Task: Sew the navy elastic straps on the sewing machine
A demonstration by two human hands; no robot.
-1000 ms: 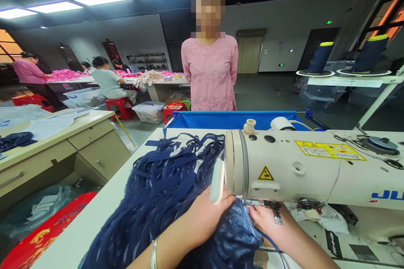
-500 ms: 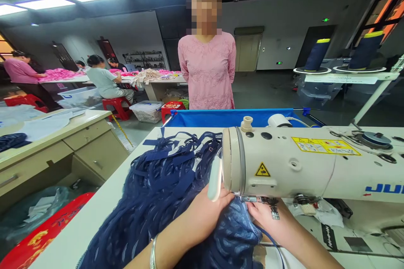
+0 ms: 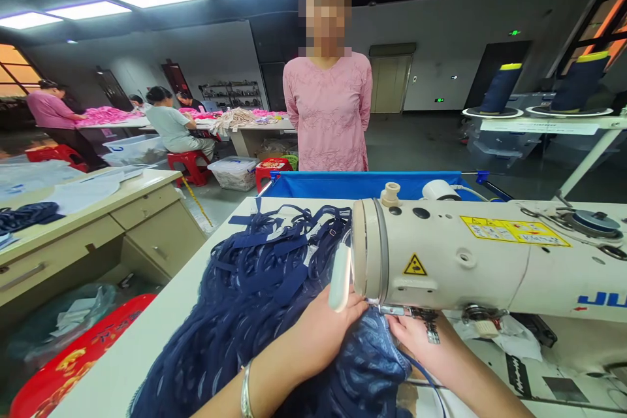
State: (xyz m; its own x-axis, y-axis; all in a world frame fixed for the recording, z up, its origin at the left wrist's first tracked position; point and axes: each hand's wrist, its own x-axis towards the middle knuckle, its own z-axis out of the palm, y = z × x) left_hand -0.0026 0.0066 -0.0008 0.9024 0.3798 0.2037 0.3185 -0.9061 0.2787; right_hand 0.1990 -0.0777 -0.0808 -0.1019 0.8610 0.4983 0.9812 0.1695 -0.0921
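A white sewing machine (image 3: 441, 261) stands before me, with navy lace fabric (image 3: 375, 356) under its head. My left hand (image 3: 326, 326) lies at the fabric's left side, fingers closed against it near the needle area; the machine head hides some fingertips. My right hand (image 3: 416, 333) grips the fabric's right edge, thumb and fingers together, partly behind the metal parts under the head. A thin navy strap (image 3: 426, 375) trails from that edge below my right wrist. To the left, a big heap of navy lace garments with straps (image 3: 245, 300) covers the tabletop.
Behind the machine hangs a blue cloth bin (image 3: 313, 184), and a person in a pink top (image 3: 328, 111) stands beyond it. Navy thread cones (image 3: 502, 88) sit on a stand at right. A desk (image 3: 147, 209) and red stool (image 3: 83, 359) are at left. Several people work farther back.
The whole view has shifted slightly, so the scene sits a little farther right. Both hands stay at the fabric by the machine head with hardly any visible movement.
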